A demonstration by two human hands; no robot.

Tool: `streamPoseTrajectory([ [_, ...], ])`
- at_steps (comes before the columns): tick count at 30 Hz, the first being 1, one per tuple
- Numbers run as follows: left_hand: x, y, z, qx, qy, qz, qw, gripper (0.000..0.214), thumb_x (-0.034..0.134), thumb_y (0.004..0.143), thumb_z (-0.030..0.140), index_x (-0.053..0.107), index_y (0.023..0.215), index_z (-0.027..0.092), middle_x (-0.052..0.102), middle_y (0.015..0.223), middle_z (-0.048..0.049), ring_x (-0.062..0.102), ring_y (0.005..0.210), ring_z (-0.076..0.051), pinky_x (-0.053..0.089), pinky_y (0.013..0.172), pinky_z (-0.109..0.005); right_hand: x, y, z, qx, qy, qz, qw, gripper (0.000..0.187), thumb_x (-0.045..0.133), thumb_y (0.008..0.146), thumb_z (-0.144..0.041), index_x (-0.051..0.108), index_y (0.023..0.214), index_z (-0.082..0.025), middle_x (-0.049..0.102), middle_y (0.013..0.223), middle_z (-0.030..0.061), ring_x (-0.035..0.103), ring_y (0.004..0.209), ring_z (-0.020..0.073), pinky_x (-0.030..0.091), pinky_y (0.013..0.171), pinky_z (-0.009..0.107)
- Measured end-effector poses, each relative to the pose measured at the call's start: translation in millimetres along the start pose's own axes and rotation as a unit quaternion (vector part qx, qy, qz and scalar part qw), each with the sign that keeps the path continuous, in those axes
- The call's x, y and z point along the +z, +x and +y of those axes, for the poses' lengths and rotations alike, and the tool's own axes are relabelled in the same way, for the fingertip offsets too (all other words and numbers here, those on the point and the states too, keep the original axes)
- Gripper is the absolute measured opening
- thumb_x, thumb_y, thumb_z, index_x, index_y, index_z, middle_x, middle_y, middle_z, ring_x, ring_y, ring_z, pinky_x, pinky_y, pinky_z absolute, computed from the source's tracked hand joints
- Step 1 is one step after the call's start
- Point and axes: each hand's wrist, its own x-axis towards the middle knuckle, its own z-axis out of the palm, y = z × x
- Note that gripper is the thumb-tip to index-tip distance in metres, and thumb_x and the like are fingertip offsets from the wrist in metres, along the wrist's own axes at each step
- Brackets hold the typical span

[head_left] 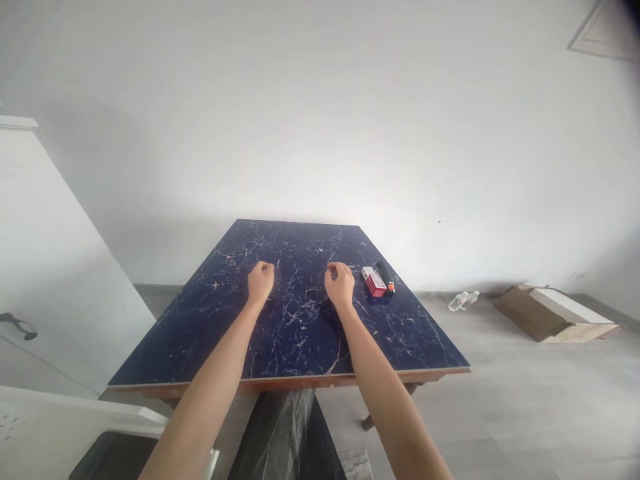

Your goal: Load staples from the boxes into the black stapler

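Note:
Both of my arms reach over a dark blue marble-patterned table (295,247). My left hand (261,280) is closed, its fingers curled in above the left-middle of the tabletop. To the right, my right hand (340,283) is closed too, thumb and forefinger pinched together in a ring. Whatever either hand holds, if anything, is hidden or too fine to name. A small red and white box (374,282) lies just right of my right hand, apart from it. Touching or very near the box is a black cylindrical object (384,272) with an orange and white end.
A white cabinet (55,267) with a dark handle stands left of the table. On the floor at the right lie clear plastic bottles (460,301) and a cardboard box (555,313). A white wall (300,120) rises behind the table. Below its front edge is dark fabric (285,437).

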Motion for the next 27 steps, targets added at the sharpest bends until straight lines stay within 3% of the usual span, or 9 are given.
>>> streamPoseTrajectory([
  [3,-2.2,-0.2,4.6,0.02,-0.031,-0.018,0.999,0.051,0.053,0.091,0.039,0.052,0.137,0.016,0.07,0.072,-0.0047,0.069,0.077,-0.026,0.048,0.07,-0.031,-28.1,3.5,15.3,-0.034,-0.093,0.088,0.991,0.03,0.046,0.09,-0.024,0.066,0.112,-0.017,0.061,0.127,0.017,0.05,0.127,0.0326,0.035,0.11,0.054],
  [6,-13.7,4.7,-5.1,-0.01,-0.06,0.0,0.998,0.059,0.051,0.092,0.036,0.042,0.145,0.013,0.071,0.073,-0.0054,0.07,0.082,-0.029,0.049,0.079,-0.035,-59.6,7.9,44.4,0.065,-0.199,0.128,0.97,0.051,0.052,0.089,-0.037,0.053,0.134,-0.013,0.041,0.147,0.022,0.033,0.14,0.0409,0.026,0.112,0.062],
  [8,-22.6,6.2,-15.3,-0.042,-0.065,0.004,0.997,0.055,0.049,0.092,0.035,0.045,0.143,0.014,0.07,0.072,-0.005,0.07,0.085,-0.029,0.05,0.081,-0.036,-75.0,8.6,64.5,0.131,-0.235,0.112,0.956,0.068,0.055,0.086,-0.048,0.043,0.143,-0.013,0.031,0.153,0.024,0.031,0.14,0.0445,0.03,0.109,0.062],
  [11,-29.9,0.0,-26.2,-0.048,-0.064,-0.021,0.997,0.05,0.048,0.092,0.032,0.05,0.139,0.016,0.068,0.068,-0.0027,0.07,0.082,-0.028,0.049,0.081,-0.036,-85.6,6.7,85.3,0.203,-0.239,0.01,0.95,0.08,0.06,0.082,-0.05,0.035,0.15,-0.017,0.039,0.146,0.0239,0.051,0.125,0.041,0.043,0.099,0.053],
  [14,-29.2,-12.8,-27.9,-0.006,-0.064,-0.045,0.997,0.048,0.046,0.092,0.029,0.051,0.138,0.017,0.066,0.065,-0.0001,0.069,0.074,-0.025,0.048,0.077,-0.033,-86.2,5.9,92.7,0.227,-0.242,-0.05,0.942,0.08,0.063,0.078,-0.042,0.036,0.15,-0.018,0.052,0.131,0.0207,0.062,0.11,0.0368,0.047,0.093,0.048],
  [20,-22.6,-24.8,-18.4,0.078,-0.034,-0.08,0.993,0.051,0.044,0.095,0.032,0.045,0.144,0.018,0.064,0.064,0.0013,0.065,0.064,-0.022,0.045,0.068,-0.03,-69.2,5.2,81.1,0.207,-0.207,-0.044,0.955,0.078,0.065,0.075,-0.042,0.042,0.146,-0.019,0.058,0.125,0.0181,0.063,0.108,0.0356,0.049,0.093,0.048],
  [24,-16.9,-23.1,-17.4,0.098,-0.023,-0.123,0.987,0.05,0.047,0.095,0.032,0.047,0.144,0.019,0.07,0.079,-0.0031,0.069,0.076,-0.022,0.048,0.073,-0.03,-48.2,-1.7,60.5,0.136,-0.145,-0.089,0.976,0.078,0.068,0.074,-0.041,0.043,0.145,-0.022,0.059,0.129,0.0155,0.063,0.108,0.0349,0.049,0.094,0.049],
  [27,-9.6,-22.0,-17.4,0.105,-0.03,-0.105,0.988,0.047,0.051,0.094,0.03,0.052,0.139,0.019,0.071,0.101,-0.0079,0.069,0.09,-0.023,0.05,0.084,-0.033,-32.7,-8.2,44.3,0.059,-0.108,-0.125,0.984,0.077,0.068,0.074,-0.039,0.043,0.145,-0.023,0.059,0.132,0.0145,0.063,0.108,0.0341,0.05,0.093,0.047],
])
